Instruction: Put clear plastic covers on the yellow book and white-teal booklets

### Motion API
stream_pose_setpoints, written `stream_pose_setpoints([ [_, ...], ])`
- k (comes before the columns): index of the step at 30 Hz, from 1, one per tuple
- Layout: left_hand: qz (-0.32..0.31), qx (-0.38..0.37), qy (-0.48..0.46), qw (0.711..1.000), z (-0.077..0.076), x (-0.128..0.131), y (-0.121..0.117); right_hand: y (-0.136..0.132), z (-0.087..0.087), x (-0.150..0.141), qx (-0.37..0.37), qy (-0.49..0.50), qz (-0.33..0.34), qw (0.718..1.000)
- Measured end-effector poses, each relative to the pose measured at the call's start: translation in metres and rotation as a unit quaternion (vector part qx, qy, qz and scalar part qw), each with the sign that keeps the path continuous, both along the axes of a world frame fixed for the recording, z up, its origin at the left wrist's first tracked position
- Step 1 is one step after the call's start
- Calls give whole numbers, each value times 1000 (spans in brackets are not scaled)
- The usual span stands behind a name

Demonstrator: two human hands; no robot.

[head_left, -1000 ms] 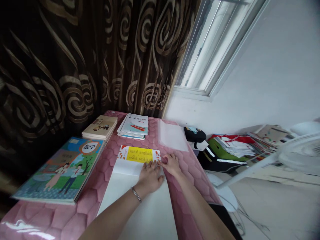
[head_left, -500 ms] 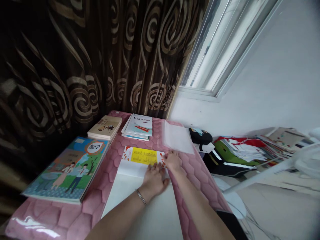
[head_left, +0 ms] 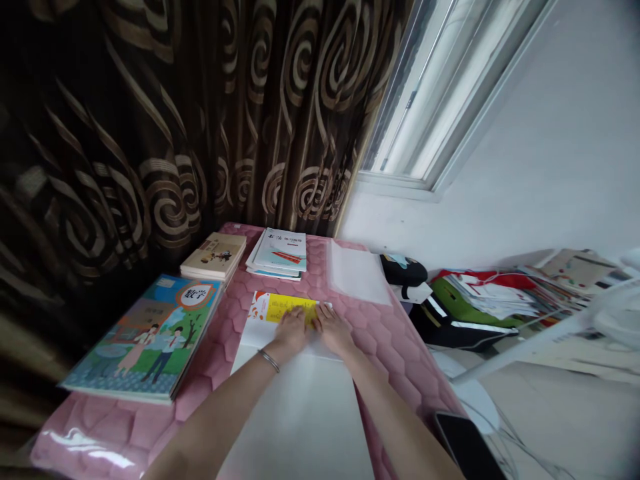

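A yellow and white booklet lies on a large white sheet on the pink padded table. My left hand, with a thin bracelet at the wrist, rests flat on the booklet's near edge, fingers stretched out. Beside it my right hand also presses flat on the booklet, its fingers spread. Both hands touch side by side and hold nothing.
A big illustrated textbook lies at the left, with a tan book and a stack of white workbooks behind. A clear plastic sleeve sits at the right. A phone is near the table's right edge; piled papers and a fan stand beyond.
Both hands slid left and forward onto the booklet's yellow part and came closer together; the right hand left the booklet's right corner. The view shifted slightly.
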State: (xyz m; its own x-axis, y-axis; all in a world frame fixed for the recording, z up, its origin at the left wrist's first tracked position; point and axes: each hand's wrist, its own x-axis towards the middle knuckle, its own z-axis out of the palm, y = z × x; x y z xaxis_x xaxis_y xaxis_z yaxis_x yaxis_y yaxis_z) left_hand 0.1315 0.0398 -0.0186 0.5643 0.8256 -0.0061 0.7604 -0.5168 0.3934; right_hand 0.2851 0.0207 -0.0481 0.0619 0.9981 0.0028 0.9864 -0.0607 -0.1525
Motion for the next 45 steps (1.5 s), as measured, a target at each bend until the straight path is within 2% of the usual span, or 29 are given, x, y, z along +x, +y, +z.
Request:
stream_pose_setpoints([
  [3, -8, -5, 35, 999, -2, -22, 21, 0, 2, -4, -9, -13, -13, 1000],
  [7, 14, -1, 69, 998, -4, -51, 43, 1, 3, -4, -26, -23, -19, 999],
  [10, 24, 8, 83, 996, -7, -63, 50, 1, 4, -3, -34, -20, -20, 999],
  [13, 26, 14, 88, 996, -12, -64, 50, 4, 10, -11, -59, -19, -40, 997],
  [16, 25, 18, 83, 996, -15, -63, 48, 12, 17, -37, -53, -13, -31, 998],
  [20, 15, 26, 90, 996, -16, -64, 48, 29, 20, -85, -25, 80, 56, 995],
  [23, 10, 27, 97, 995, -16, -65, 48, 36, 18, -104, -32, 112, 57, 992],
  [26, 15, 27, 79, 996, -13, -65, 46, 33, 16, -96, -46, 86, 37, 995],
  [32, 35, 23, 71, 997, -7, -63, 42, 15, 10, -36, -66, 7, -83, 994],
  [35, 43, 22, 75, 996, -8, -63, 43, 9, 6, -18, -68, -5, -101, 993],
  [40, 50, -7, 88, 995, -4, -58, 45, 8, 5, -20, -62, -20, -96, 993],
  [43, 71, -14, 90, 993, 1, -40, 39, 7, 5, -23, -54, -21, -98, 994],
  [45, 53, -4, 80, 995, 2, -25, 33, 7, 4, -23, -47, -22, -97, 994],
])
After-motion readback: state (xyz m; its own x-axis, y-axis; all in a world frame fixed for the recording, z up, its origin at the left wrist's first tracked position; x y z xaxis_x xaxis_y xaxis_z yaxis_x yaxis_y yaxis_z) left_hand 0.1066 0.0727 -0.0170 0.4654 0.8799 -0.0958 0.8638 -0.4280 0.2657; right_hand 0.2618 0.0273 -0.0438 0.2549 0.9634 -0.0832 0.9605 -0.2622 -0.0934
